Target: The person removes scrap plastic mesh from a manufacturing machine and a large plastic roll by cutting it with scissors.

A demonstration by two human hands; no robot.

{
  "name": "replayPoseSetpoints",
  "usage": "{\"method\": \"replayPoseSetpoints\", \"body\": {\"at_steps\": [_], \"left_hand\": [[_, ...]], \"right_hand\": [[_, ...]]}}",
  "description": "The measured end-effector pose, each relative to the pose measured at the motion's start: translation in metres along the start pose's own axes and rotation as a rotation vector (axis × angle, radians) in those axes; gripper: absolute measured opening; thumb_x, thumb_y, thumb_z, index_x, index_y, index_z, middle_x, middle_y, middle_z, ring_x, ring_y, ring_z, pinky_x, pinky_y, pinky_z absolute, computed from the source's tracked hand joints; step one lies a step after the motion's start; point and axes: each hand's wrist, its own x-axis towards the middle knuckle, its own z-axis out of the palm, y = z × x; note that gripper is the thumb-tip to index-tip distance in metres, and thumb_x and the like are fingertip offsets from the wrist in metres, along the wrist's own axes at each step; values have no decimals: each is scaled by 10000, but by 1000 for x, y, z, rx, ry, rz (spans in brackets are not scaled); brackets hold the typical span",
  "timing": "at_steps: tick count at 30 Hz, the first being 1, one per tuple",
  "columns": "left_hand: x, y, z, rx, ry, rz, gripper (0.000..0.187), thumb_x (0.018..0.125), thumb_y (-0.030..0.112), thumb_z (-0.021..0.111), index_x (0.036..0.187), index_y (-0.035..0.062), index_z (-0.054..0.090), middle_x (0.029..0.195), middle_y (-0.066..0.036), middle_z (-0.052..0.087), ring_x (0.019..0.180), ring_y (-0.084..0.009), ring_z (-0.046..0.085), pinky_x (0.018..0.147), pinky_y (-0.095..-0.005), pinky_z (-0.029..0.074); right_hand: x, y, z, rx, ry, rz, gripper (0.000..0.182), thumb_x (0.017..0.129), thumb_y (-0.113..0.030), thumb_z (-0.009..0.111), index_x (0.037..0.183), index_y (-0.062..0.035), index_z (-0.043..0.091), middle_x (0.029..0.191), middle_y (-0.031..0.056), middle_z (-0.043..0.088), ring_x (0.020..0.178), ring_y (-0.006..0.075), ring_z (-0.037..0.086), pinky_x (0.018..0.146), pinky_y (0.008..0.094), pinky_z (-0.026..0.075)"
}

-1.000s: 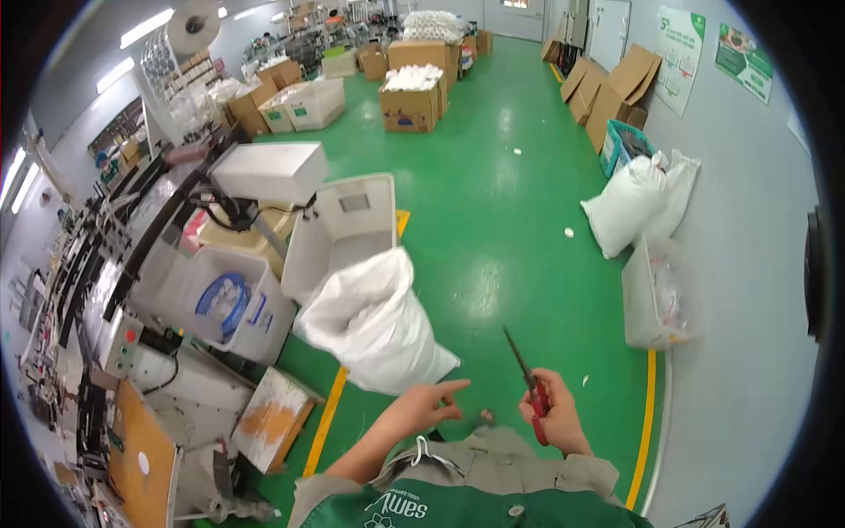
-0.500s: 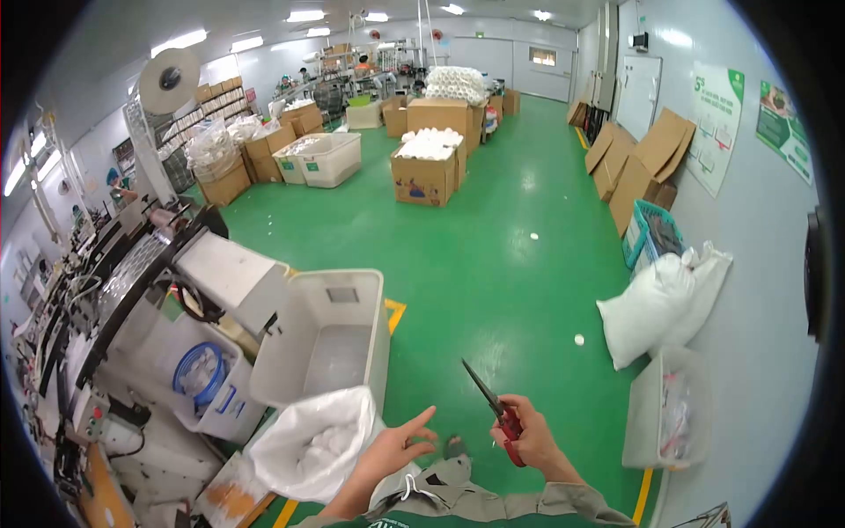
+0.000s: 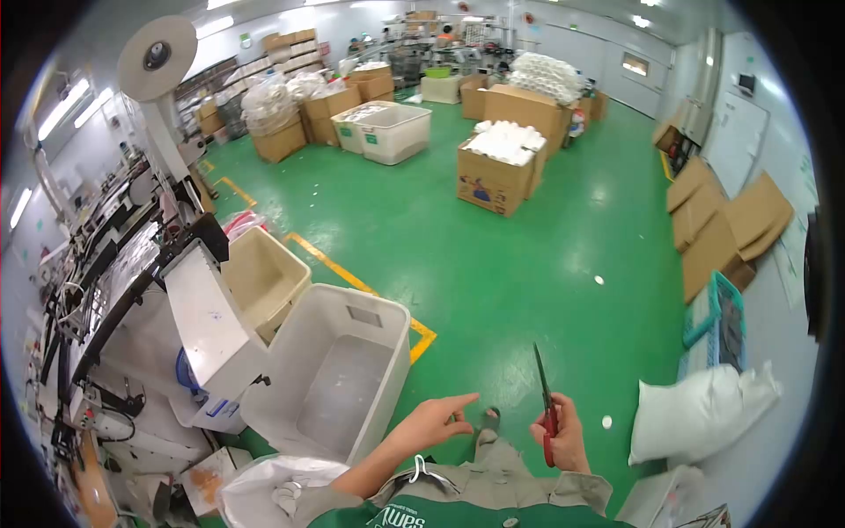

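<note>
Red-handled scissors (image 3: 549, 414) are gripped in my right hand (image 3: 566, 433), their dark blades pointing up and away from me. My left hand (image 3: 438, 422) holds nothing. Its index finger stretches to the right and the other fingers are loosely bent. Both hands hang in front of my body above the green floor. Nearest to my left hand is a large pale bin (image 3: 392, 352) with a grey bottom. Below it, partly behind my left forearm, a white plastic bag (image 3: 242, 495) holds white pieces.
A machine with a white housing (image 3: 207, 312) runs along the left. Ahead stands a cardboard box (image 3: 488, 185) full of white items. White sacks (image 3: 687, 414), a teal crate (image 3: 726, 308) and flattened cardboard (image 3: 704, 229) line the right wall. Yellow tape (image 3: 339, 268) marks the floor.
My view has swung left and moved forward, so the bins and boxes sit differently. Both hands now appear farther right in the view. The scissors stay in my right hand, held more upright.
</note>
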Motion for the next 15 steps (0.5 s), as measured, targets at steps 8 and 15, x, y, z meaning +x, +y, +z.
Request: {"method": "replayPoseSetpoints", "body": {"at_steps": [8, 15], "left_hand": [[162, -30, -72, 27, 327, -137, 500, 788, 180, 698, 1248, 57, 546, 765, -102, 645, 662, -213, 597, 628, -332, 474], [224, -68, -147, -85, 616, -391, 425, 782, 208, 713, 1152, 32, 601, 745, -94, 639, 651, -186, 593, 628, -321, 473]], "right_hand": [[283, 0, -16, -73, -341, -139, 548, 740, 43, 673, 1226, -82, 453, 728, -43, 443, 644, 50, 427, 590, 207, 385], [467, -40, 58, -77, -737, -156, 515, 759, 11, 692, 1210, -72, 459, 801, -45, 458, 694, 48, 443, 639, 196, 401]]}}
